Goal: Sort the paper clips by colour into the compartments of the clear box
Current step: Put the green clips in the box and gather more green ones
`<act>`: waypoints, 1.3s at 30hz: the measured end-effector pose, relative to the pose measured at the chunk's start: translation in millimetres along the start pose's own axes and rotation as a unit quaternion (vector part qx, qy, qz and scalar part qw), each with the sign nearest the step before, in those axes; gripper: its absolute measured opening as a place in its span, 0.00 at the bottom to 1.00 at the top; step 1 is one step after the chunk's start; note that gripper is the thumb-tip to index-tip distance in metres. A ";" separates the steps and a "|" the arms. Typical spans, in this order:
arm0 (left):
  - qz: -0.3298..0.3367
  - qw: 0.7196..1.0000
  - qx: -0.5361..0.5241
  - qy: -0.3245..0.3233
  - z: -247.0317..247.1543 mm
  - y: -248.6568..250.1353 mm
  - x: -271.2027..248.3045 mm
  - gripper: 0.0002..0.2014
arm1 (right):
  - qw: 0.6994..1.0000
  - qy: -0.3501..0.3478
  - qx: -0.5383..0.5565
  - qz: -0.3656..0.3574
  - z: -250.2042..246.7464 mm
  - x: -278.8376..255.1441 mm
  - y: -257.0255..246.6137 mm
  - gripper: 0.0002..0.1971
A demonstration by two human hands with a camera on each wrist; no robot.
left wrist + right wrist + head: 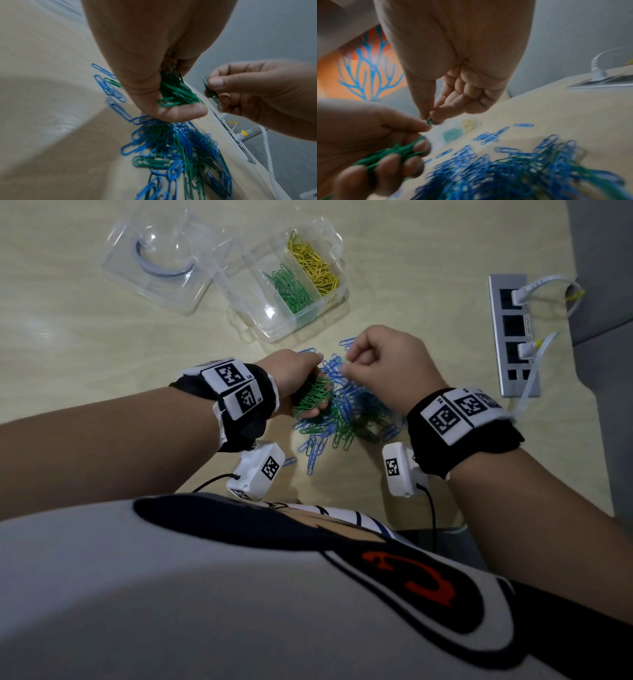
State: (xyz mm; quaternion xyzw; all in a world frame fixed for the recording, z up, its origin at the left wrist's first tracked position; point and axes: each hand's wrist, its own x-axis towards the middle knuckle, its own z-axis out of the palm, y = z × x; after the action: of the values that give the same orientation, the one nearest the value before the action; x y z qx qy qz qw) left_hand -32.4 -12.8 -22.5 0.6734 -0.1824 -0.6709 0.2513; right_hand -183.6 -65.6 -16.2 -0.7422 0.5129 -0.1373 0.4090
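A bunch of green clips [175, 92] is gripped in the curled left hand [298, 378] above the mixed pile [346, 412]. One green clip [210, 90] is pinched by the right hand [387, 364], just beside that bunch.

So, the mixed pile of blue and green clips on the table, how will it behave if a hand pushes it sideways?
The pile probably spreads rather than slides as one: loose blue clips already lie around its edge. Some clips look interlocked, so clumps may drag together. The light wire clips likely skid easily on the smooth table.
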 end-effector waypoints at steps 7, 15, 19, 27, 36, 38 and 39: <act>0.007 1.000 0.007 -0.026 5.0 0.5 -1.1 0.17 | 0.999 -0.017 0.025 -0.020 2.6 -5.2 -5.6 0.04; -0.005 0.999 0.022 -0.030 5.6 0.4 -2.7 0.21 | 0.949 -0.071 -0.255 0.171 -12.9 -11.8 43.1 0.28; -0.003 0.999 0.024 -0.028 6.3 0.7 -4.4 0.20 | 0.972 -0.032 -0.211 0.100 2.2 -12.8 45.3 0.15; -0.008 0.999 0.022 -0.026 2.5 -2.4 -3.3 0.20 | 0.976 0.031 -0.207 0.059 -18.2 0.9 43.6 0.14; -0.007 1.000 0.017 -0.018 1.3 -3.0 -4.1 0.19 | 0.951 0.062 -0.283 0.103 -14.2 -0.7 48.5 0.13; -0.007 1.000 0.020 -0.013 0.4 -2.9 -3.8 0.19 | 0.954 0.016 -0.281 0.103 -11.9 -5.3 50.8 0.09; -0.007 1.000 0.020 -0.010 -0.1 -2.7 -3.7 0.19 | 0.955 -0.005 -0.278 0.104 -10.6 -8.3 51.9 0.06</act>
State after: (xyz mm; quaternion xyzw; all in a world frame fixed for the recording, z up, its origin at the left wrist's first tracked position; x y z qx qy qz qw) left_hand -32.7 -8.4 -21.1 0.6727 -0.1939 -0.6755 0.2312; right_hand -227.5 -70.5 -46.6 -0.7698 0.6032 0.0574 0.2007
